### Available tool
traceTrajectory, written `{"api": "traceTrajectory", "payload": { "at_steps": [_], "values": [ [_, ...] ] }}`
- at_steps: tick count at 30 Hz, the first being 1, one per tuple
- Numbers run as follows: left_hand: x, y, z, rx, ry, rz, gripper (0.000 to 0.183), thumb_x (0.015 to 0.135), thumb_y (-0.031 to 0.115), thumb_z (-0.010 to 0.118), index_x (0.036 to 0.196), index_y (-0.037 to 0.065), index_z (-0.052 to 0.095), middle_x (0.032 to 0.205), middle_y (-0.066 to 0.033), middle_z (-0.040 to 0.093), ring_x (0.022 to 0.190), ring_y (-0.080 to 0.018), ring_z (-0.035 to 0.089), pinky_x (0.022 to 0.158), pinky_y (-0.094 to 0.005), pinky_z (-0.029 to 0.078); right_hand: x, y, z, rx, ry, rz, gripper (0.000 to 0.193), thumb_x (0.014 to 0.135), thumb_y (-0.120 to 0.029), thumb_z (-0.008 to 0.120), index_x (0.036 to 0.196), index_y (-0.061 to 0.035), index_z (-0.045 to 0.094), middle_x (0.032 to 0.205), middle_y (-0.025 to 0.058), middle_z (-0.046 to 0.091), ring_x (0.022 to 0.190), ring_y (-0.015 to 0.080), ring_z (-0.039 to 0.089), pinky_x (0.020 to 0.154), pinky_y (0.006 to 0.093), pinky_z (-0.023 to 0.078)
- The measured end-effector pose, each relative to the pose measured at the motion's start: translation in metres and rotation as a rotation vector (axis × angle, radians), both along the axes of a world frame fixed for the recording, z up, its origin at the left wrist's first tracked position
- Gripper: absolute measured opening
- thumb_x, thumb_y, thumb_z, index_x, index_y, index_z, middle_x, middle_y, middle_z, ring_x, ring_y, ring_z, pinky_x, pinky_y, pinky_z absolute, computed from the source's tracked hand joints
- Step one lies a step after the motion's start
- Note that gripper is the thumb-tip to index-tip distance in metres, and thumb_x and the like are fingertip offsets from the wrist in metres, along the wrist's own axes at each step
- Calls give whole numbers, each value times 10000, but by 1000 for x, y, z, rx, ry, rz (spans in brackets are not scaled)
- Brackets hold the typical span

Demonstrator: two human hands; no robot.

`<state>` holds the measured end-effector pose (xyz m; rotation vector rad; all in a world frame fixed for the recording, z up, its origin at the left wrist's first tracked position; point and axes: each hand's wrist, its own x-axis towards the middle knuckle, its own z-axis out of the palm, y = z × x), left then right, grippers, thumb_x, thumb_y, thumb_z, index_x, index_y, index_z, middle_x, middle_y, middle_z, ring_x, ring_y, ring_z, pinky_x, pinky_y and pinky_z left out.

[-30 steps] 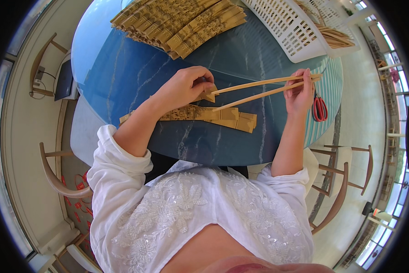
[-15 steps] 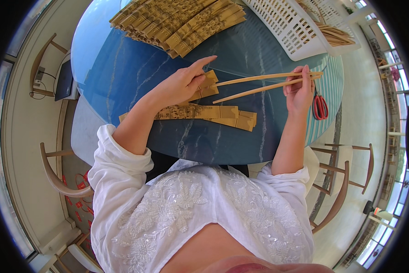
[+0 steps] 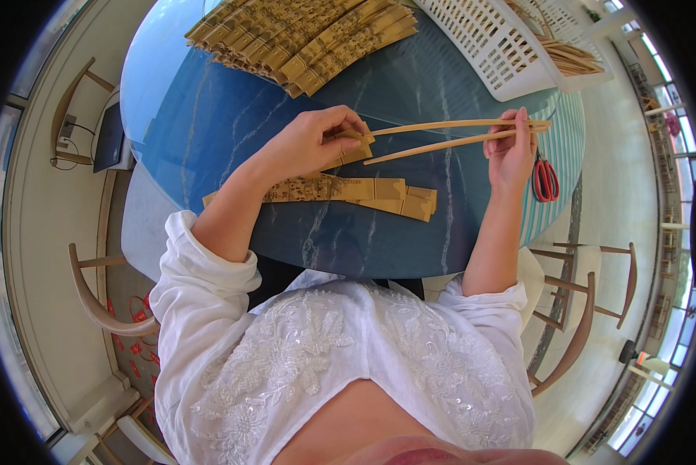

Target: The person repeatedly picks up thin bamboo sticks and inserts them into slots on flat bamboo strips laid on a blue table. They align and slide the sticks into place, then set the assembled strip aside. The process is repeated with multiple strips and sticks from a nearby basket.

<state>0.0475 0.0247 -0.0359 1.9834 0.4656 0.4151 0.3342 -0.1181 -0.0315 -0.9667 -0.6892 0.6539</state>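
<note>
My right hand (image 3: pixel 509 155) grips a pair of pale wooden chopsticks (image 3: pixel 433 146) near their right ends. They spread apart toward the left, and the upper tip meets the open end of a golden-brown paper chopstick sleeve (image 3: pixel 356 152). That sleeve is pinched in my left hand (image 3: pixel 311 141), which hides most of it; whether the tip is inside cannot be made out. Just below, several printed sleeves (image 3: pixel 329 189) lie overlapping on the blue marbled table (image 3: pixel 418 240). My left forearm crosses over their left end.
A large spread pile of similar sleeves (image 3: pixel 305 39) lies at the far side of the table. At the far right, a white slotted basket (image 3: pixel 480 46) holds loose chopsticks (image 3: pixel 569 58). Red-handled scissors (image 3: pixel 546 181) rest right of my right hand. Wooden chairs (image 3: pixel 577 333) stand around.
My left index finger, stretched out before, has bent down onto the sleeve. The lower chopstick's left tip has risen, bringing the two chopsticks a little closer together.
</note>
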Motion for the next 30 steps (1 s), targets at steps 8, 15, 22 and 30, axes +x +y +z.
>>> {"api": "traceTrajectory", "payload": {
  "at_steps": [8,15,22,30],
  "values": [
    [0,0,2,24,18,9,141,900,112,676,1008,24,651,875,-58,685,757,-126,607,700,-264,489,-4,1,3,-41,5,-42,311,1019,-293,476,874,-38,581,633,85,559,443,134,487,384,263,375],
    [0,0,0,12,11,8,114,904,78,664,996,11,653,867,-49,683,781,-105,620,711,-244,497,-1,0,2,-33,26,3,309,1003,-296,512,869,-30,595,644,95,568,444,147,513,381,261,400],
    [1,0,-4,-100,-56,0,151,925,80,630,1057,30,682,907,-63,716,785,-113,648,725,-243,512,-6,0,5,-77,24,-36,317,1021,-318,470,867,-61,574,615,65,552,427,120,467,374,249,340],
    [4,-1,-2,-373,-50,-5,180,930,62,619,1080,-23,671,923,-92,719,844,-138,689,753,-252,551,-2,-1,2,-60,63,20,314,995,-309,529,860,-35,600,639,90,566,434,148,507,374,262,390]
  ]
}}
